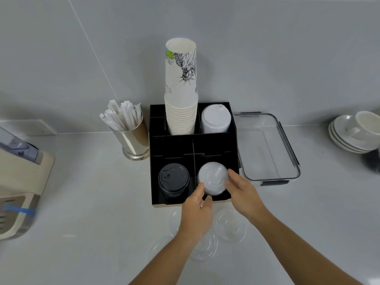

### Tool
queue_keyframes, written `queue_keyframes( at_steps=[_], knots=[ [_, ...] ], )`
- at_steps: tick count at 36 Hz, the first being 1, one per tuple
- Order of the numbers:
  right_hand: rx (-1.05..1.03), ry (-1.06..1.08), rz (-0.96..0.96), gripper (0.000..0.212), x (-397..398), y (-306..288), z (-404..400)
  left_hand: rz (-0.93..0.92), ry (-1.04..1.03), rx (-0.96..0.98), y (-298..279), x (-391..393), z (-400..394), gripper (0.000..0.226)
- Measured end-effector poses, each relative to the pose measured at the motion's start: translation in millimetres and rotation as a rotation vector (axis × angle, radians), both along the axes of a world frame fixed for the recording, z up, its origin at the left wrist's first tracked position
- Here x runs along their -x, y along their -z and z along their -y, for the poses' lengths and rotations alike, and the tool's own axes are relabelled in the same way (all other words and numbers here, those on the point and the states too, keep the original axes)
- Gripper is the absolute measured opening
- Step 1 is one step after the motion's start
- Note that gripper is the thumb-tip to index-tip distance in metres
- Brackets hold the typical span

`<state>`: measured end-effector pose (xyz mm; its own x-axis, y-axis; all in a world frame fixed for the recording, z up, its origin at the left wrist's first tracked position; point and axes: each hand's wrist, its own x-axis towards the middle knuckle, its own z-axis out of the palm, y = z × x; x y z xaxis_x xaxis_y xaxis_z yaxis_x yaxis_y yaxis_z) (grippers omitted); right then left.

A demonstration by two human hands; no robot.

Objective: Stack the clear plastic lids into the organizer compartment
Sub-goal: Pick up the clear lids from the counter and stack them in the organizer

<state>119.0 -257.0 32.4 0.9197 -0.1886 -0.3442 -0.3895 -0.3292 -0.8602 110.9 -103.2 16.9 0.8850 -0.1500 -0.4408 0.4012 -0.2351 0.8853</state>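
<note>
Near the middle of the frame, a black organizer (152,161) stands on a pale counter (82,202). Its lower right compartment holds a stack of clear lids (212,178), and both hands meet at that stack. From the lower left, the left hand (195,212) has its thumb and fingers loosely curled against the stack's near edge. The right hand (242,194) comes from the lower right, fingers spread and touching the stack's right side. More loose clear lids (230,225) lie flat on the counter below the organizer, partly under the forearms. Black lids (173,181) fill the lower left compartment; paper cups (181,95) and white lids (216,120) sit in the upper compartments. A clear container (287,145) rests just right of the organizer.
</note>
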Motion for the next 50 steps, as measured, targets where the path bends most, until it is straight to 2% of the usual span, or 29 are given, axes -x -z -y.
queue_keyframes(
  at_steps=[3,6,9,11,15,23,26,32,41,47,50],
  knots=[
    [0.020,-0.005,-0.010,0.024,3.2,0.6,1.1,-0.006,0.014,0.037,-3.6,4.2,-7.4,0.049],
    [0.021,0.053,-0.028,0.032,11.2,-1.1,2.5,-0.071,-0.019,0.063,-3.8,12.9,-19.5,0.048],
    [0.045,0.076,-0.074,0.049,21.8,-3.1,6.2,-0.046,-0.003,0.019,-1.4,22.7,-34.0,0.032],
    [0.053,0.074,-0.085,0.051,29.1,-6.0,8.3,-0.016,0.002,0.001,0.6,27.1,-42.5,0.021],
    [0.032,0.083,-0.096,0.050,44.0,-10.9,7.5,0.023,0.011,-0.054,2.9,35.5,-56.5,0.023],
    [0.022,0.088,-0.135,0.046,67.9,-6.0,2.5,-0.065,-0.039,-0.084,4.5,46.5,-75.1,0.016],
    [0.016,0.080,-0.166,0.045,77.7,-0.8,-0.7,-0.079,-0.041,-0.099,1.9,50.8,-80.0,0.025],
    [-0.070,0.137,-0.270,0.037,98.9,10.0,-8.4,-0.180,-0.094,-0.110,9.1,59.1,-90.5,0.013],
    [-0.216,0.157,-0.428,0.033,131.1,26.8,-22.3,-0.288,-0.085,-0.094,21.5,71.2,-100.4,0.026],
    [-0.215,0.140,-0.438,0.018,136.9,33.2,-31.6,-0.309,-0.042,-0.107,25.8,71.7,-96.4,0.018],
    [-0.176,0.119,-0.448,0.030,133.0,32.2,-33.7,-0.297,-0.015,-0.097,24.3,67.9,-92.6,0.013]
  ],
)
